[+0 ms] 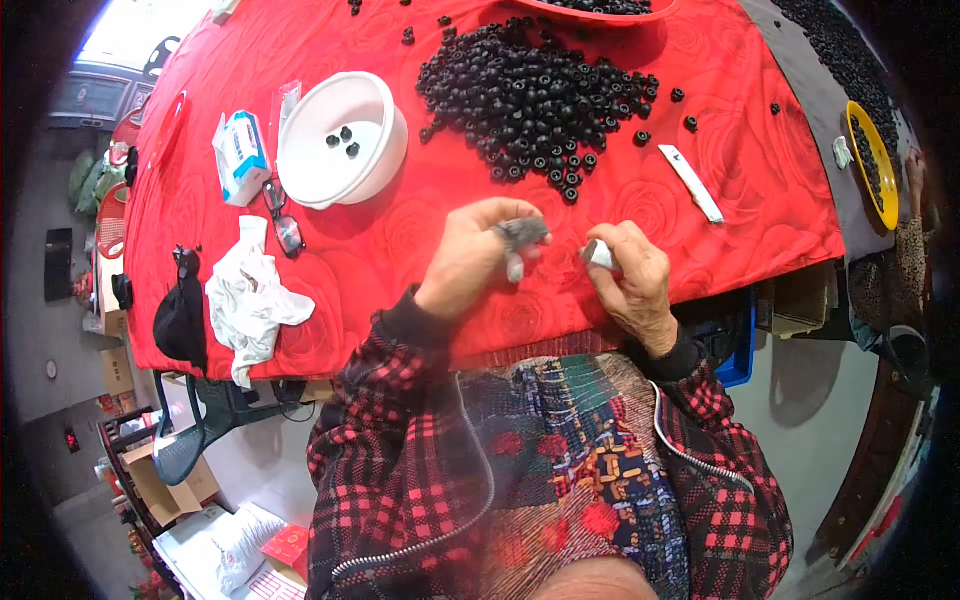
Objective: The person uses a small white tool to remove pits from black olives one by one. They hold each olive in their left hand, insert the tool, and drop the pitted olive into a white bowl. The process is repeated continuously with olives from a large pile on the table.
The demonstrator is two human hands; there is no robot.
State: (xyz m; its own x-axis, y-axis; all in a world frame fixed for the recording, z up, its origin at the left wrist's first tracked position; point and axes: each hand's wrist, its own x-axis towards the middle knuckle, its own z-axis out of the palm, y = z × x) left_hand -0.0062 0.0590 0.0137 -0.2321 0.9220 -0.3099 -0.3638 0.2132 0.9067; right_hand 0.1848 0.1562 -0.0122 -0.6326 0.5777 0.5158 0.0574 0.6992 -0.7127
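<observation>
Above the near edge of the red tablecloth (400,235), my left hand (468,250) is curled, with blurred grey, cloth-like material (520,235) at its fingers. Whether it wears or holds this material I cannot tell. A little to its right, apart from it, my right hand (635,278) pinches with thumb and forefinger. Something small, whitish and dark (600,254) shows at those fingertips; its kind is unclear. Beyond both hands lies a big heap of small black ring-like parts (530,95). Several strays surround it. A white bowl (345,178) at the left holds 3 of these parts.
Left of the bowl are a blue-white box (240,158) and glasses (288,235). A white cloth (255,300) and a black mask-like item (181,315) lie nearer me. At right are a white strip packet (692,184) and a yellow tray (857,125) beside another person's arm.
</observation>
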